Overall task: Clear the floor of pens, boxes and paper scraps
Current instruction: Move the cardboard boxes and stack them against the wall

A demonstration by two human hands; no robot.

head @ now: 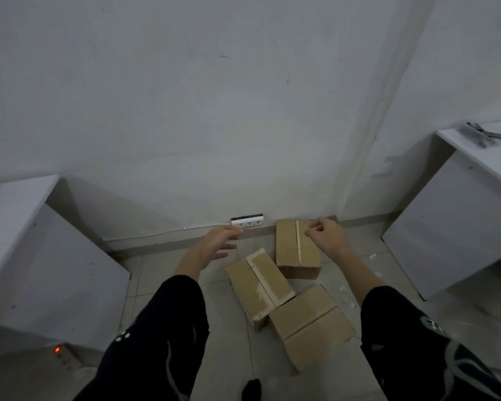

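Dark sleeves (162, 337) fill the bottom of the view, both arms reaching forward over the tiled floor (168, 273). Three taped cardboard boxes lie there: the nearest box (310, 322) just ahead of the right sleeve, the middle box (259, 282) touching its far left corner and lying askew, and the far box (297, 247) up against the wall (214, 111), just right of a white socket strip (247, 221).

The left hand (220, 241) is released, fingers spread and pointing towards the far box, not touching it. The right hand (326, 233) hovers over that box's far right corner with its fingers curled. Whether it grips the cardboard or pinches something small, I cannot tell.

The step looks like lifting the far box. To do it well, each hand should take an opposite side low down, so the taped seam carries no load, and the box should come straight up, clear of the socket strip.

Small white paper scraps (372, 256) lie scattered on the tiles to the right, near the white bench (457, 227). No pens show on the floor.
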